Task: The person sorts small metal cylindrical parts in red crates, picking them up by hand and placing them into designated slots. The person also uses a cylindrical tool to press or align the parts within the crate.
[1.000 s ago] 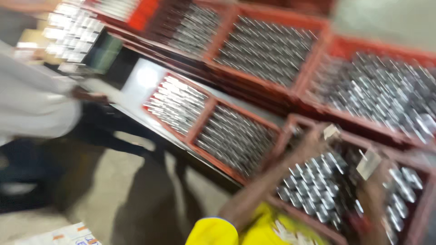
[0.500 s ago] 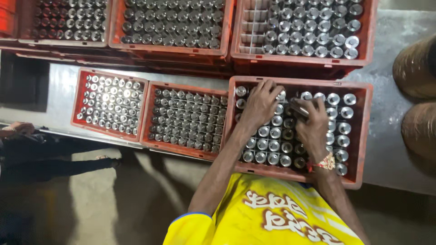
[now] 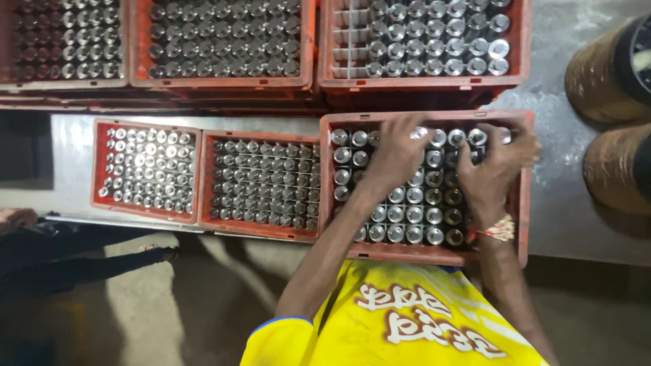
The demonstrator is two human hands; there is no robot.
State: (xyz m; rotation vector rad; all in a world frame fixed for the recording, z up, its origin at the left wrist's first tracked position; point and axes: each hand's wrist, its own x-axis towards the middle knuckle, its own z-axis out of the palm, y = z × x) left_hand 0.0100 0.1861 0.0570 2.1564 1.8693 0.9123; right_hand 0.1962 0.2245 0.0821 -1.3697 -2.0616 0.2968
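We see both hands down in the near red crate (image 3: 525, 224) on the table (image 3: 576, 217); left hand (image 3: 397, 152) curled over the shiny metal cans (image 3: 407, 215), grip unclear; right hand (image 3: 498, 163) likewise bent over the far row, can't tell if it grips one; more crates (image 3: 258, 181) sit left and beyond

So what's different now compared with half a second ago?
Both hands slid toward the far row of the red crate. The left hand now covers the metal cylinders near the far edge, and the right hand has moved out toward the far right corner. Whether either grips a cylinder cannot be told. The crate, its neighbours and the brown drums stayed put.
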